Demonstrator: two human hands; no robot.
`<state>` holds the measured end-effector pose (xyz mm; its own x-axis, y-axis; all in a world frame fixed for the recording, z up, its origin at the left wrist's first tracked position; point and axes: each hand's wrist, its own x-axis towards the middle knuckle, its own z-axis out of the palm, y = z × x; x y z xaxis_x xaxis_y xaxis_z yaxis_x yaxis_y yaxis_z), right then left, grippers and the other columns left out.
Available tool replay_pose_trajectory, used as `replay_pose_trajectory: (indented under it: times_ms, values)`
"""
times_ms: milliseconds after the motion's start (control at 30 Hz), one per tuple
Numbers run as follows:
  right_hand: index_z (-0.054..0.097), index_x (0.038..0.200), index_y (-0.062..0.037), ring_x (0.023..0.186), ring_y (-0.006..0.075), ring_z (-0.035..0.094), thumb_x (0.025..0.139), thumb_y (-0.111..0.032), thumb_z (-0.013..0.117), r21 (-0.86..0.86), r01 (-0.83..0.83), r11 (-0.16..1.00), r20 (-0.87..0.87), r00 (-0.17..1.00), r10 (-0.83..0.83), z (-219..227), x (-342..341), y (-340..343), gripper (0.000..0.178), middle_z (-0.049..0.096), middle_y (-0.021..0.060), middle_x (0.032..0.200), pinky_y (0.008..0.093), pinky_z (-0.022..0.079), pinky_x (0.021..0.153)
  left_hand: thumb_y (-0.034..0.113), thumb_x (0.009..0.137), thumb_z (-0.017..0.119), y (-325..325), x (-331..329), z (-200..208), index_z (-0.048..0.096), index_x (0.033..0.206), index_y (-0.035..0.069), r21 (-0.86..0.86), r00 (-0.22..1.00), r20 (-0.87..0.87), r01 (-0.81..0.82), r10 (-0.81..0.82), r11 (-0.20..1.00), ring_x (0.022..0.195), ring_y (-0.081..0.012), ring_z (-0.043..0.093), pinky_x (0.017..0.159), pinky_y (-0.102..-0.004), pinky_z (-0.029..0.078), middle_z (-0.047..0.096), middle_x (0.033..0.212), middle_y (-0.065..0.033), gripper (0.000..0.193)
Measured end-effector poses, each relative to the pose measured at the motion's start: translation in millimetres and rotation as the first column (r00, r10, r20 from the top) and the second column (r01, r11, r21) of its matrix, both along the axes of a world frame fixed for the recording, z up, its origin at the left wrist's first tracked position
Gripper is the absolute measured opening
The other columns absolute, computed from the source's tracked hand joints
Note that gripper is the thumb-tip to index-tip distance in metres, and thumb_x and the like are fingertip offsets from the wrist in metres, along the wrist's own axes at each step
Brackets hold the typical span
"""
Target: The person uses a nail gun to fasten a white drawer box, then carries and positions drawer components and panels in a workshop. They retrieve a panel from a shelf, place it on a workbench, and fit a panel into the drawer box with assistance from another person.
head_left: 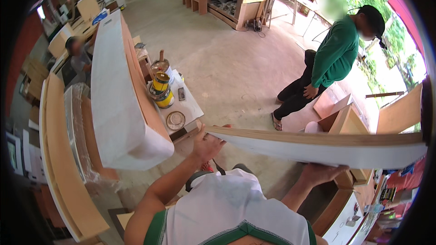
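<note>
A long board [318, 149] with a white face and a bare wood edge stretches across in front of me toward the right. My left hand [206, 145] is closed round its left end, thumb on top. Farther right, my right hand [320, 173] grips the board from below, with part of the fingers hidden behind it. Left of my left hand stands a small white-topped table [188, 102]. On it are paint cans [162, 93], a round lid [175, 120] and a small dark block [181, 94].
A large white-faced panel [120, 95] stands at my left, beside a plastic-wrapped piece [77, 127]. Ahead right, a person in a green top [338, 50] bends near wooden boxes [343, 118]. A workbench [240, 2] stands at the back. Another person [79, 56] is far left.
</note>
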<state>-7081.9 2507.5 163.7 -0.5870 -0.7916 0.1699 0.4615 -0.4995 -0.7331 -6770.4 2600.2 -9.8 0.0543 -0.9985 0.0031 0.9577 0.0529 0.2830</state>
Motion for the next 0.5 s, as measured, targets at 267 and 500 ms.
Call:
replay_pose_trajectory:
  times_ms: [267, 500]
  values:
    - [0.037, 0.146, -0.0076, 0.133, 0.0203, 0.037, 0.099, -0.055, 0.049, 0.078, -0.428, 0.901, -0.069, 0.899, 0.433, -46.4, 169.5, -130.9, 0.068, 0.042, 0.0053, 0.144, 0.0375, 0.027, 0.112, 0.061, 0.094, 0.038, -45.5, 93.0, -72.2, 0.053, 0.135, 0.015, 0.344, 0.949, -0.172, -0.193, 0.264, 0.919, 0.135, -0.0272, 0.04, 0.117, -0.0478, 0.023, 0.052, 0.139, -0.0079, 0.064]
    - [0.035, 0.147, -0.0063, 0.133, 0.0222, 0.037, 0.098, -0.054, 0.052, 0.156, -0.734, 0.661, 0.196, 0.679, 0.707, -103.5, 293.3, -302.5, 0.07, 0.04, 0.0067, 0.147, 0.0368, 0.029, 0.112, 0.067, 0.097, 0.03, -111.5, 170.6, -67.3, 0.053, 0.135, 0.016, 0.442, 0.852, 0.157, -0.513, 0.5, 0.736, 0.126, -0.0223, 0.046, 0.11, -0.047, 0.03, 0.056, 0.135, -0.0038, 0.067]
